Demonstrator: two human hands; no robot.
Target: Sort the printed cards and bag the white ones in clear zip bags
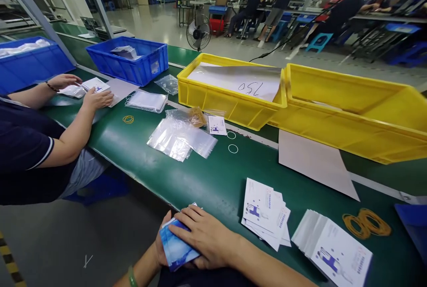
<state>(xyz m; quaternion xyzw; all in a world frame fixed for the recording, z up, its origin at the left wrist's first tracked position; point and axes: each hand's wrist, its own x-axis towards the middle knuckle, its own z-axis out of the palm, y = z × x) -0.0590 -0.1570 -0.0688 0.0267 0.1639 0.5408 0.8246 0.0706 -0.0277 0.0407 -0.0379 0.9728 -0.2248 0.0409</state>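
At the table's front edge I hold a blue printed packet (178,242), with some white showing at its far edge. My left hand (161,240) grips it from the left and below, its fingers mostly hidden. My right hand (210,236) lies over its top and right side, fingers closed across it. Right of my hands, loose white printed cards (265,209) lie fanned in a pile. Beyond them a thick stack of the same white cards (336,247) leans over in a row. Yellow rubber bands (367,224) rest beside that stack.
Clear plastic bags (180,136), a bagged card (217,125) and white rings (232,148) lie mid-table. Yellow bins (230,111) line the far side, with a grey sheet (313,162) below. A co-worker's hands (96,98) handle white cards at left, near a blue crate (133,67).
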